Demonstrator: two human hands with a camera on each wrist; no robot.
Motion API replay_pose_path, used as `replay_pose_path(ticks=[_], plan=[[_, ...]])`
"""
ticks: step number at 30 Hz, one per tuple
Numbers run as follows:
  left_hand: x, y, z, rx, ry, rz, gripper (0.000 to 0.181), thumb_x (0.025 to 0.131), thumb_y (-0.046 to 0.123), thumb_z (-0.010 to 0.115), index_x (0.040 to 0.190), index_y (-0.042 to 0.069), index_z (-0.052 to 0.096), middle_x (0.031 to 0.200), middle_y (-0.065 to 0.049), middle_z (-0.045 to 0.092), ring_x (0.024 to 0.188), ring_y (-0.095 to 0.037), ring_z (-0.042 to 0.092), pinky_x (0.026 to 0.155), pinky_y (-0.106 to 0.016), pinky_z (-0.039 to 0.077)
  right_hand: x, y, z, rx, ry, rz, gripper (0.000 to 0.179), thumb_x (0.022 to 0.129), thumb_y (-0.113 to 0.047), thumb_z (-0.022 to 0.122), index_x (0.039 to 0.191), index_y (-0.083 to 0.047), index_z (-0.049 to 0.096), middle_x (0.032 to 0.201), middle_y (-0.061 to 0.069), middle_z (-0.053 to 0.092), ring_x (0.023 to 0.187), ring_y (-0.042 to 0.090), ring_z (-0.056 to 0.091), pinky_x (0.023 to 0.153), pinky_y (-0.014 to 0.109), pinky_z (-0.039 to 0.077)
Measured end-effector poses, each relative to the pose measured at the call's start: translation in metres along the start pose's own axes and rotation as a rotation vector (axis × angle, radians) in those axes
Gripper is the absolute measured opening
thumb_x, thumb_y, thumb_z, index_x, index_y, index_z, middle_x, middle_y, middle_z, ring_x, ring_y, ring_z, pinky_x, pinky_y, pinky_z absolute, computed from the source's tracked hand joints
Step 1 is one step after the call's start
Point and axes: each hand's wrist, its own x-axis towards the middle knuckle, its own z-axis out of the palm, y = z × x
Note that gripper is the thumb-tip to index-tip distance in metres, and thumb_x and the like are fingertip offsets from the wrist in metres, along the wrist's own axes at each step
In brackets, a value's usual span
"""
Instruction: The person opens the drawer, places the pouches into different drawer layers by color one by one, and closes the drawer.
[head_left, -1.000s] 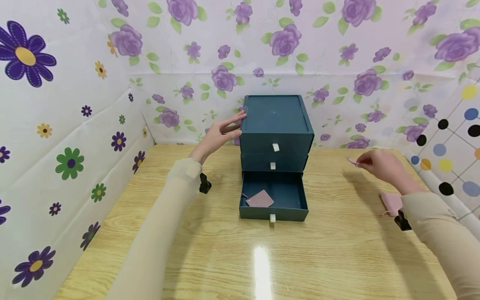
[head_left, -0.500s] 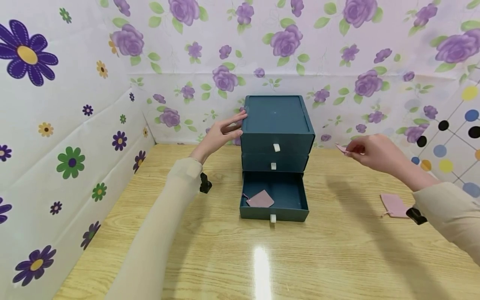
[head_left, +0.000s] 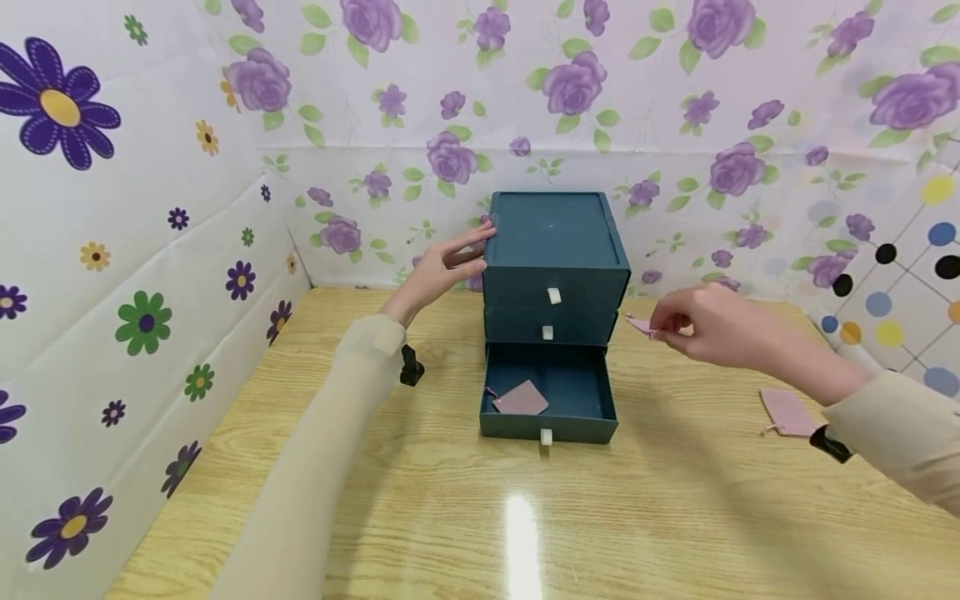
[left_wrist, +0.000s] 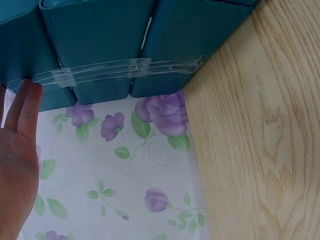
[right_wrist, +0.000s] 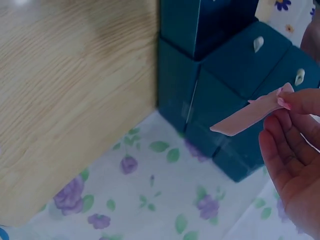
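A dark teal three-drawer cabinet point(head_left: 557, 229) stands at mid-table, its bottom drawer point(head_left: 576, 379) pulled out. One pink drawstring pouch point(head_left: 521, 398) lies in that drawer, toward the left. My left hand point(head_left: 435, 275) rests against the cabinet's upper left side with fingers extended; in the left wrist view its fingertips point(left_wrist: 33, 90) touch the side wall. Right of the cabinet, above the table, my right hand point(head_left: 708, 325) pinches a second pink drawstring pouch point(right_wrist: 250, 114) at its gathered end between thumb and fingers. A third pink pouch point(head_left: 787, 412) lies on the table at the right.
Floral sheets point(head_left: 375, 100) hang behind and to the left of the wooden table point(head_left: 420, 500); a dotted sheet point(head_left: 900, 292) hangs on the right. Clear tape point(left_wrist: 140, 67) runs across the cabinet's side. A black wrist camera point(head_left: 410, 367) sits beside the left sleeve.
My right hand has moved left toward the cabinet, carrying the pinched pouch. More of the pouch on the right of the table now shows. The left hand has stayed put.
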Motion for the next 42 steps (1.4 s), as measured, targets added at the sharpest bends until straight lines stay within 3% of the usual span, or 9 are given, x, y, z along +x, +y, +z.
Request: replay_pose_path(ticks=[6, 13, 22, 31, 42], plan=[[-0.001, 0.002, 0.001, -0.003, -0.006, 0.003, 0.057, 0.1, 0.016, 0.057, 0.154, 0.013, 0.038, 0.166, 0.002, 0.024, 0.149, -0.027, 0.036, 0.117, -0.046, 0.039, 0.013, -0.021, 0.006, 0.038, -0.052, -0.055, 0.017, 0.084, -0.005, 0.074, 0.082, -0.021, 0.072, 0.076, -0.011, 0.062, 0.068, -0.001, 0.053, 0.063, 0.021, 0.055], [-0.001, 0.003, 0.002, 0.002, -0.006, 0.013, 0.057, 0.1, 0.014, 0.056, 0.154, 0.012, 0.038, 0.166, 0.0, 0.024, 0.149, -0.029, 0.035, 0.117, -0.047, 0.039, 0.033, -0.046, 0.013, -0.008, -0.129, -0.131, 0.013, 0.086, -0.01, 0.072, 0.084, -0.022, 0.07, 0.077, -0.011, 0.06, 0.067, 0.003, 0.051, 0.06, 0.017, 0.05], [0.0, 0.0, 0.001, 0.005, 0.004, 0.027, 0.056, 0.1, 0.014, 0.056, 0.153, 0.012, 0.039, 0.166, 0.001, 0.025, 0.148, -0.03, 0.036, 0.117, -0.046, 0.039, 0.061, -0.061, 0.024, 0.057, -0.209, -0.243, 0.011, 0.09, -0.012, 0.07, 0.086, -0.022, 0.069, 0.079, -0.009, 0.06, 0.069, 0.009, 0.053, 0.059, 0.017, 0.046], [0.0, 0.002, 0.003, -0.003, 0.004, 0.024, 0.056, 0.1, 0.011, 0.056, 0.153, 0.01, 0.038, 0.166, -0.002, 0.024, 0.148, -0.03, 0.036, 0.116, -0.046, 0.04, 0.088, -0.076, 0.037, -0.001, -0.296, -0.337, 0.007, 0.089, -0.017, 0.074, 0.086, -0.021, 0.07, 0.082, -0.007, 0.063, 0.074, 0.008, 0.054, 0.061, 0.018, 0.047], [-0.001, 0.003, 0.002, -0.002, 0.005, 0.003, 0.056, 0.1, 0.014, 0.057, 0.153, 0.013, 0.039, 0.166, 0.0, 0.024, 0.148, -0.03, 0.036, 0.117, -0.047, 0.039, 0.112, -0.081, 0.055, 0.016, -0.411, -0.334, 0.004, 0.091, -0.019, 0.072, 0.093, -0.022, 0.072, 0.09, -0.007, 0.068, 0.077, 0.009, 0.058, 0.07, 0.02, 0.054]])
